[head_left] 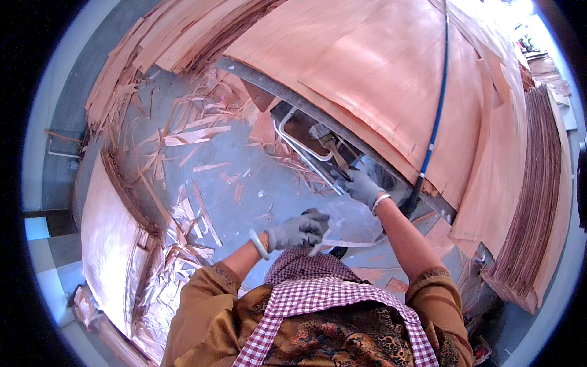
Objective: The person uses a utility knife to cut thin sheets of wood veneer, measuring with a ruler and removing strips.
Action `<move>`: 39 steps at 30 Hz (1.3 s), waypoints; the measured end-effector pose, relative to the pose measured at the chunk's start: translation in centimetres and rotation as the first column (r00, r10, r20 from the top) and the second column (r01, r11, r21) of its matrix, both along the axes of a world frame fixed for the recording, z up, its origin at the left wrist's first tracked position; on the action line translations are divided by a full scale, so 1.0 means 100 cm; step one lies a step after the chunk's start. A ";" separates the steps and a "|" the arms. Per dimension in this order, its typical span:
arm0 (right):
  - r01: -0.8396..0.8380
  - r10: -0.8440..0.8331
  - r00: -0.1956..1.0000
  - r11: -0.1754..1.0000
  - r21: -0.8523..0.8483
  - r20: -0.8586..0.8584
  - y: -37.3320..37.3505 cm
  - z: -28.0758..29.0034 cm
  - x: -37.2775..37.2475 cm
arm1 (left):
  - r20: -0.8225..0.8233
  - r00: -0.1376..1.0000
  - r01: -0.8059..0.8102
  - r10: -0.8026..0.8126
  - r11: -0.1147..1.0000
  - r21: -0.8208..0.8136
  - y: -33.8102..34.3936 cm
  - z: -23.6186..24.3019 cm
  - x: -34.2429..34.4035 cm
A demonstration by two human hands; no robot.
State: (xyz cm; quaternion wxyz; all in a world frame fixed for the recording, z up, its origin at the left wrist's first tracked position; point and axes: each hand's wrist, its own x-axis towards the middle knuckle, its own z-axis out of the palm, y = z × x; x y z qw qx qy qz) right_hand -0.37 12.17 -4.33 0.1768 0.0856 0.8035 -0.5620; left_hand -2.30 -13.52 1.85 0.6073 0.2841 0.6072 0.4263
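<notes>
My left hand (296, 232), in a grey glove, is closed at the edge of a translucent plastic bag (354, 221) in front of my apron. My right hand (363, 186), also gloved, reaches under the edge of the veneer-covered table with its fingers curled. Just beyond its fingertips lies a flat brush (331, 145) with greyish bristles and a wooden handle. The handle's lower end meets the fingers, and I cannot see whether they grip it or something beside it. More clear plastic shows around this hand.
Reddish veneer sheets (367, 55) cover the table ahead, with a blue-black pole (438, 104) across them. A white metal frame (299, 147) sits below the table edge. Torn veneer strips (195, 134) litter the floor. Veneer stacks stand at left (113, 232) and right (520, 202).
</notes>
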 end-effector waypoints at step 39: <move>-0.003 0.062 0.984 0.941 0.339 -0.166 -0.029 0.030 0.074 | -0.378 0.768 -0.165 -0.517 0.411 -0.897 -0.355 -0.126 0.122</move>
